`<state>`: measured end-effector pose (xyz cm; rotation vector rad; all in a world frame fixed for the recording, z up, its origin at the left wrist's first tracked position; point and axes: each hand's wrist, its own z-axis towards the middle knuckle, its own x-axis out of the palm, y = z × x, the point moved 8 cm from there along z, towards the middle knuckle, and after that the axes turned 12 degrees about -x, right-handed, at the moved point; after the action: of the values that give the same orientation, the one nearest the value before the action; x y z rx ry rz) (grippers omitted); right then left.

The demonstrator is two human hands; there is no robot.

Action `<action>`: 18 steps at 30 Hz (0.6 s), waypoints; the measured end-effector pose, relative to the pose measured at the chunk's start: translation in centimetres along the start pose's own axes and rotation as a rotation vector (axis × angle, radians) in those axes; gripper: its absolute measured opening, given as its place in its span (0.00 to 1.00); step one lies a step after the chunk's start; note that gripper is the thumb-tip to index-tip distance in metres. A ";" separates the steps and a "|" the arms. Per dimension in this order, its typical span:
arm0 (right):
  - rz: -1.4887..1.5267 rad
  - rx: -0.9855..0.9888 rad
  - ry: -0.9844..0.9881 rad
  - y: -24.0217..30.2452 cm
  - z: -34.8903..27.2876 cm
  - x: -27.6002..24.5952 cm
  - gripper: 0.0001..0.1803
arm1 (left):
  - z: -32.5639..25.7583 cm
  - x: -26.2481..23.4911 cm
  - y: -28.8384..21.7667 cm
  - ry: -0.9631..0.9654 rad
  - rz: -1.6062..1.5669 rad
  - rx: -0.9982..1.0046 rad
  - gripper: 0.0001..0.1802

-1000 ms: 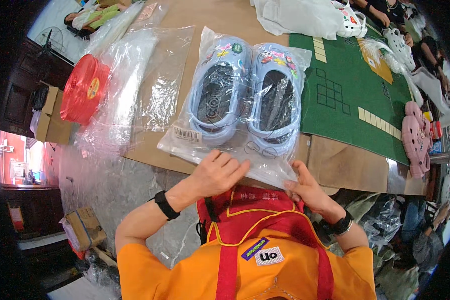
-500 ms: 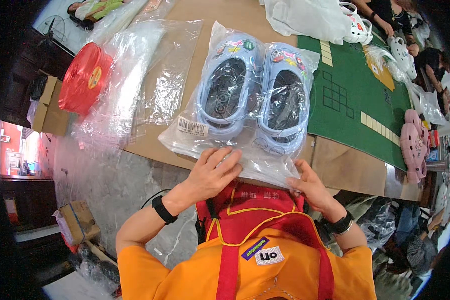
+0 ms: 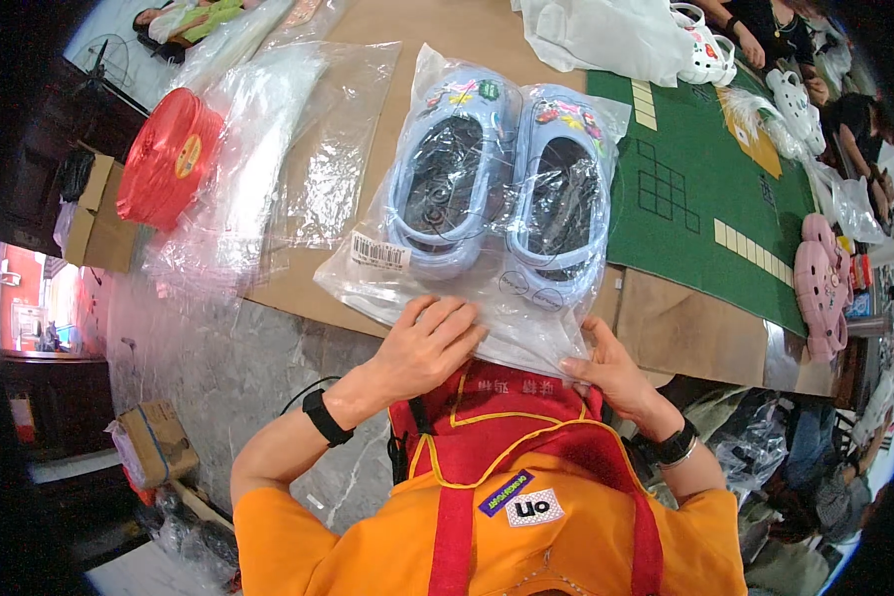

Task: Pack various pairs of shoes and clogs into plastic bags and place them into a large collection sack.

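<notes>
A pair of light blue clogs, the left clog [image 3: 445, 238] and the right clog [image 3: 556, 260], lies side by side inside a clear plastic bag [image 3: 507, 333] at the table's front edge. Both have black insides and colourful charms on the toes, which point away from me. A barcode label sits on the bag's left side. My left hand [image 3: 429, 343] is closed on the bag's near edge, fingers bent over the plastic and thumb hidden. At the near right corner, my right hand [image 3: 611, 372] pinches the bag between thumb and fingers.
Flat clear bags [image 3: 298, 149] and a red ribbon roll [image 3: 169, 159] lie to the left. On the right are a green mat [image 3: 680, 219], a pink clog pair [image 3: 822, 288] and white clogs [image 3: 705, 55]. A co-worker's hand [image 3: 750, 50] shows at far right.
My right hand has shifted slightly left along the bag's near edge. The plastic there has moved a little. The left hand stays nearly in place, and the clogs have barely moved.
</notes>
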<state>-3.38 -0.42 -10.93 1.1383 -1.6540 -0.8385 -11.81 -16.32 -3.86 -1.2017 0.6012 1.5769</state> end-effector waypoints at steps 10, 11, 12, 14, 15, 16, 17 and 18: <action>0.076 0.008 0.015 0.2 0.0 0.4 0.29 | 0.6 -1.6 -0.5 -0.059 -0.090 0.078 0.17; 0.077 0.008 0.014 0.1 0.0 0.4 0.29 | 0.7 -1.7 -0.5 -0.078 -0.085 0.089 0.16; 0.059 0.003 0.010 0.1 0.0 0.2 0.30 | 0.8 -1.7 -0.4 -0.078 -0.085 0.090 0.16; 0.041 -0.003 0.005 -0.1 0.0 0.0 0.31 | 0.9 -1.6 0.1 -0.070 -0.078 0.053 0.16; 0.047 0.004 0.013 -0.2 -0.1 0.0 0.30 | 1.0 -1.6 0.2 -0.070 -0.078 0.054 0.16; 0.053 0.011 0.019 -0.4 -0.2 0.0 0.30 | 1.0 -1.6 0.5 -0.067 -0.096 0.051 0.15; 0.053 0.010 0.017 -0.4 -0.3 0.0 0.30 | 1.0 -1.5 0.6 -0.065 -0.114 0.049 0.13; 0.054 0.008 0.003 -0.3 -0.4 -0.1 0.30 | 0.9 -1.4 0.7 -0.064 -0.115 0.051 0.13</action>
<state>-2.92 -0.45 -11.15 1.0948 -1.6799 -0.7957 -12.89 -16.42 -2.33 -1.1237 0.5186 1.4896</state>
